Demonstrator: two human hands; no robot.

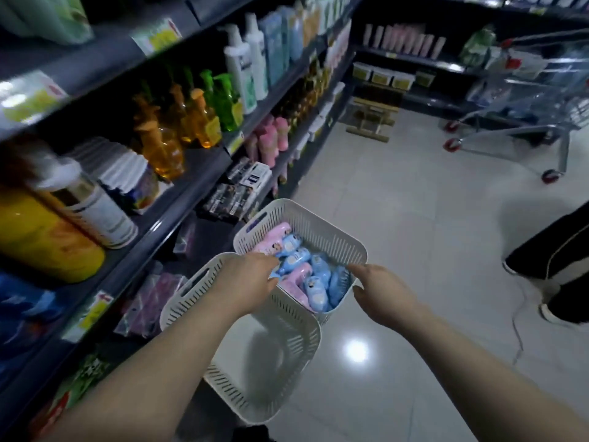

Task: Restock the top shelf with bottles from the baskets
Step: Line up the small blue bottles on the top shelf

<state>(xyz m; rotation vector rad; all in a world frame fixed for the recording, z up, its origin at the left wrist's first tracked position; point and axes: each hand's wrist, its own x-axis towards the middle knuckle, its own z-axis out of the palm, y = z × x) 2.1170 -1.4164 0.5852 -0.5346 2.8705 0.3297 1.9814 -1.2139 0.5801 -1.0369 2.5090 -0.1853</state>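
Head view: the step in hand looks like the pick-up from the baskets; both arms reach down to the far basket [331,231], which stands on the floor [430,218] at the foot of the shelves [197,173]; the left hand [247,275] is over that basket's near left rim, its fingers [271,261] curled onto a blue bottle [294,257], though whether they have closed on it I cannot tell, since the hand hides the contact; the right hand [381,293] hovers at the near right corner of the same basket, fingers [357,268] apart and holding nothing, just beside the rim.

The next move, as I judge it, calls for a firm grip on one bottle per hand, a lift clear of the slotted wall, then a long reach up to the top shelf, which lies above this frame; the bottles lie loose and piled, so one may drag a neighbour along.

Counts: two white baskets; the near basket [296,352] is touching the far one and empty; the far one holds pink and blue bottles, roughly six blue and three pink in sight, more perhaps hidden beneath; two hands, both bare; one trolley [522,122] stands well apart by the far shelving; another person's leg [554,250] shows at the right edge.
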